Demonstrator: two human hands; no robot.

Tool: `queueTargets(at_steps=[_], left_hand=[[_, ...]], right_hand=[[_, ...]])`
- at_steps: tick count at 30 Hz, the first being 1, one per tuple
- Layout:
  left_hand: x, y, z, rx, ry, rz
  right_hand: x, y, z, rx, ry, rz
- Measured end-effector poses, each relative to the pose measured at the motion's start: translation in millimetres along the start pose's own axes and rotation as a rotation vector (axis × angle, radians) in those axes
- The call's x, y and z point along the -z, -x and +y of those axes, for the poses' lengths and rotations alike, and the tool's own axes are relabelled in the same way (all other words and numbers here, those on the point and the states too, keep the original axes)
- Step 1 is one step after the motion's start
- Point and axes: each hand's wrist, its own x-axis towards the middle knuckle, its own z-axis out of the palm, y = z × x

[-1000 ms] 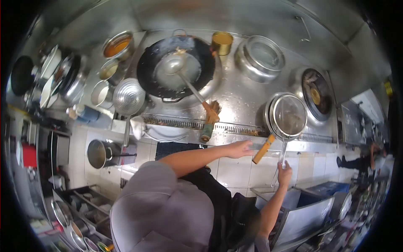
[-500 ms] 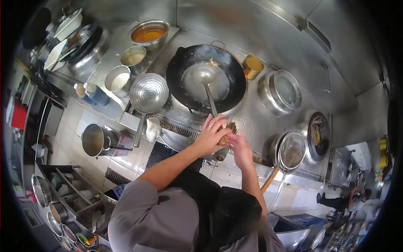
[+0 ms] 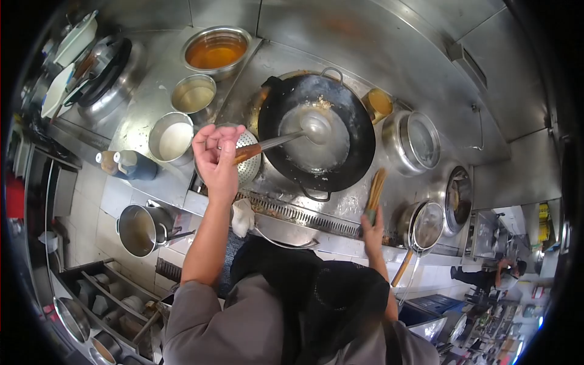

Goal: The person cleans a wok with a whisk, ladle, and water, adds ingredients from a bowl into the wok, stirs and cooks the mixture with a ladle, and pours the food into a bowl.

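Observation:
My left hand [image 3: 220, 159] is closed round the wooden handle of a ladle [image 3: 281, 140], left of the wok. The ladle's bowl rests in the cloudy liquid inside the black wok [image 3: 358, 131]. My right hand [image 3: 373, 228] grips the green-wrapped end of a bamboo brush [image 3: 375, 191], whose bristles point up beside the wok's lower right edge. Partly hidden behind my left hand is a perforated skimmer [image 3: 248, 159]. A white cloth [image 3: 243, 218] lies at the stove's front edge.
Pots with orange liquid [image 3: 217, 53] and pale liquids [image 3: 193, 95] stand at the left, near two bottles [image 3: 135, 165]. At the right are a tin can [image 3: 378, 104], nested steel pots [image 3: 420, 140] and a round strainer [image 3: 427, 225]. Another person [image 3: 490, 277] is far right.
My left hand has swung left with the ladle handle, turning the ladle sideways. My right hand has moved right and taken the brush away from the stove's front edge.

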Motion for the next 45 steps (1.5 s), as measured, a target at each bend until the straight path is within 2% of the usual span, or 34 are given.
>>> queueTargets(at_steps=[1,2,3,4,6,7,8,10,12,13,15,17,18,19,20,22,23,24,26,27,28,29,30,32,34,37,38,40,41,42,44,45], left_hand=[[6,-1,-12,0.031,0.135,0.058],[13,-3,-26,0.060,0.269,0.110],[25,1,-40,0.119,0.232,0.197],[28,2,-45,0.116,0.237,0.191],[24,7,-53,0.176,0.289,0.142],[8,1,-40,0.182,0.257,0.222],[8,-5,-37,0.183,0.260,0.218],[13,-17,-31,0.177,0.261,0.241],[11,-23,-19,0.160,0.267,0.199],[6,-23,-13,0.124,0.165,0.115],[-5,-16,-14,0.077,0.043,-0.075],[-14,-6,-19,0.106,0.019,-0.142],[-17,-7,-22,0.121,-0.001,-0.209],[-18,-10,-23,0.095,-0.022,-0.165],[-16,-14,-22,0.101,-0.020,-0.172],[-10,-24,-18,0.118,0.051,-0.078],[-12,-27,-16,0.128,0.059,-0.029],[-11,-27,-18,0.130,0.059,-0.035],[-5,-28,-30,0.192,0.172,0.221],[1,-29,-35,0.206,0.199,0.323],[6,-29,-38,0.203,0.200,0.314],[11,-27,-39,0.216,0.213,0.392],[14,-26,-38,0.228,0.225,0.470],[20,-26,-36,0.239,0.237,0.473],[25,-26,-30,0.302,0.246,0.490],[11,-19,-36,0.261,0.182,0.477],[6,-19,-36,0.255,0.185,0.476],[0,-19,-33,0.208,0.161,0.428],[3,-17,-35,0.180,0.157,0.322],[-1,-16,-29,0.182,0.155,0.319],[-15,-13,-13,0.145,0.154,0.088],[-19,-4,-13,0.152,0.150,0.089]], right_hand=[[-3,-7,-35,0.122,0.000,0.023],[-14,-24,-72,0.116,-0.040,-0.001],[-29,-44,-92,0.092,-0.060,-0.098],[-43,-64,-108,0.069,-0.080,-0.195],[-76,-124,-91,0.173,0.143,-0.299],[-91,-153,-83,0.209,0.218,-0.330],[-103,-172,-82,0.177,0.474,-0.395],[-109,-194,-90,0.144,0.725,-0.459],[-92,-207,-98,0.503,1.259,-0.485],[-89,-208,-104,0.501,1.352,-0.475],[-103,-201,-102,0.437,1.323,-0.407],[-120,-188,-108,0.367,1.298,-0.327],[-130,-179,-120,-0.005,0.795,-0.475],[-133,-173,-125,-0.358,0.266,-0.582],[-125,-177,-123,-0.363,0.261,-0.576],[-94,-202,-119,0.072,0.799,-0.696],[-81,-229,-96,0.505,1.219,-0.511],[-76,-236,-104,0.521,1.285,-0.354],[-85,-243,-107,0.551,1.177,-0.099],[-93,-237,-108,0.552,1.171,-0.090],[-102,-226,-109,0.556,0.999,-0.022],[-107,-218,-110,0.556,0.826,0.043],[-105,-221,-109,0.555,0.818,0.049],[-96,-223,-105,0.642,1.140,-0.452],[-92,-228,-101,0.641,1.185,-0.420],[-100,-225,-100,0.417,1.165,-0.076],[-105,-214,-95,0.423,1.164,-0.073],[-110,-193,-90,0.502,0.964,-0.068],[-108,-191,-87,0.562,1.035,-0.196],[-109,-195,-87,0.559,1.033,-0.195],[-108,-205,-85,0.433,1.330,-0.323],[-108,-201,-83,0.426,1.329,-0.329]])
